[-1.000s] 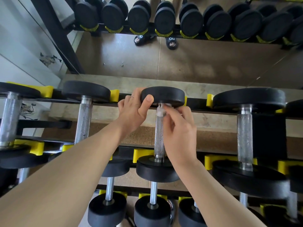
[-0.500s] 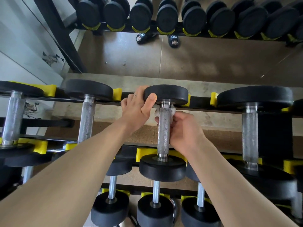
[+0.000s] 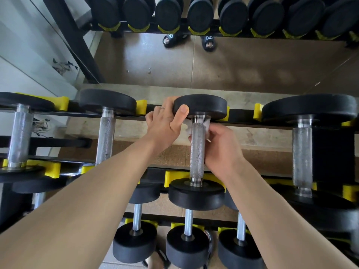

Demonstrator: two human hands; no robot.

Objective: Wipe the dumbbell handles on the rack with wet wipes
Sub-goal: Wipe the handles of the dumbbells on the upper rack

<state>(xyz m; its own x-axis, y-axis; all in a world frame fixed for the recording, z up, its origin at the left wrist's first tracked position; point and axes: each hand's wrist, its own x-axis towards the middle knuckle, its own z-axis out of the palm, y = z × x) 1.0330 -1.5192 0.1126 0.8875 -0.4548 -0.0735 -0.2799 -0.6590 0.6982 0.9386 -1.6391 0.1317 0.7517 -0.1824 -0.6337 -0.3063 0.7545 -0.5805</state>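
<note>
A dumbbell with a knurled steel handle (image 3: 197, 152) lies across the top tier of the black rack (image 3: 242, 113), in the middle of the view. My left hand (image 3: 165, 125) grips the left rim of its far black head (image 3: 202, 106), thumb on top. My right hand (image 3: 221, 150) is wrapped around the handle from the right and underneath, pressing a white wet wipe (image 3: 206, 126) against the far end of the handle. The wipe shows on both sides of the bar just below the far head. The near head (image 3: 196, 195) rests in a yellow cradle.
Other dumbbells lie on the same tier: two to the left (image 3: 105, 136) (image 3: 19, 136) and a larger one to the right (image 3: 302, 154). Smaller dumbbells (image 3: 187, 239) fill the tier below. A wall mirror (image 3: 213, 61) behind the rack reflects the dumbbells and sandalled feet.
My right hand went from the top side of the handle's far end to under and around it, with the wipe bunched at the far end. My left hand stayed on the far head.
</note>
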